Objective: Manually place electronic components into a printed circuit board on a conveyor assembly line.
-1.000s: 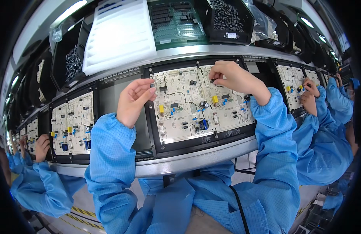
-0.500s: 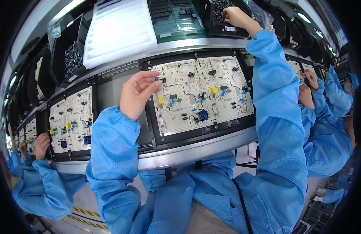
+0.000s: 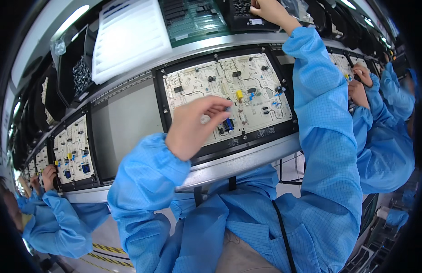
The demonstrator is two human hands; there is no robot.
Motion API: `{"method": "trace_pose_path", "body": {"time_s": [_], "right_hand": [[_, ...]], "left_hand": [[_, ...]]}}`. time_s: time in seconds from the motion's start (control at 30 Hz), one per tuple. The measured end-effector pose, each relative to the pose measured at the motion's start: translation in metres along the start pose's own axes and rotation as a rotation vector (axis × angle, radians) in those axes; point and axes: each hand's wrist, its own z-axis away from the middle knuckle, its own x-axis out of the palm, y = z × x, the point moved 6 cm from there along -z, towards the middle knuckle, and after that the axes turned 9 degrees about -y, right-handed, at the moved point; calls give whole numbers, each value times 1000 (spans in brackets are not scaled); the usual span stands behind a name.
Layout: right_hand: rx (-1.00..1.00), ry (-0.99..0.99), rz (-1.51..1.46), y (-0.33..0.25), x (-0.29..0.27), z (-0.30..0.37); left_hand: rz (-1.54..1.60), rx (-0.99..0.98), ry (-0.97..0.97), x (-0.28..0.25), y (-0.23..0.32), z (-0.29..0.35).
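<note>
My left hand (image 3: pixel 197 125) hovers above the lower middle of a pale circuit board (image 3: pixel 274 116), thumb and fingertips pinched together around a small electronic component, mostly hidden by the fingers. The board sits in a black frame (image 3: pixel 261 135) and carries a yellow block part (image 3: pixel 239 95), a dark blue part (image 3: pixel 227 124) and several small black parts. At the top, my right hand (image 3: pixel 271 10) reaches over a black bin (image 3: pixel 256 27) of small dark parts. Its fingers are closed at the bin; whatever they hold is too small to make out.
A white foam tray (image 3: pixel 129 41) and a green clear tray (image 3: pixel 192 22) stand behind the metal rail (image 3: pixel 238 166). Left of them is a black bin of small parts (image 3: pixel 82 75). Another framed board (image 3: pixel 74 148) lies leftward, beside a co-worker's hand (image 3: pixel 48 177). Co-workers' hands (image 3: pixel 359 93) work at right.
My left hand has moved right and down, from the board's left edge to over its lower middle. My right hand stays at the bin. The view has shifted, and the boards appear further left.
</note>
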Motion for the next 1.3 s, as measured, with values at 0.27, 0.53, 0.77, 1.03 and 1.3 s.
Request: {"method": "trace_pose_path", "body": {"time_s": [0.27,0.53,0.77,1.03,1.3], "right_hand": [[270,307,-525,-17,-28,88],[241,366,-610,1,-11,151],[190,403,-644,8,-5,152],[145,380,-568,8,4,152],[81,387,-552,4,-3,154]], "left_hand": [[-292,164,-234,79,23,-32],[-656,128,-156,115,2,-72],[-767,90,-124,120,1,-71],[-772,95,-148,122,3,-73],[-742,48,-160,116,-1,-73]]}}
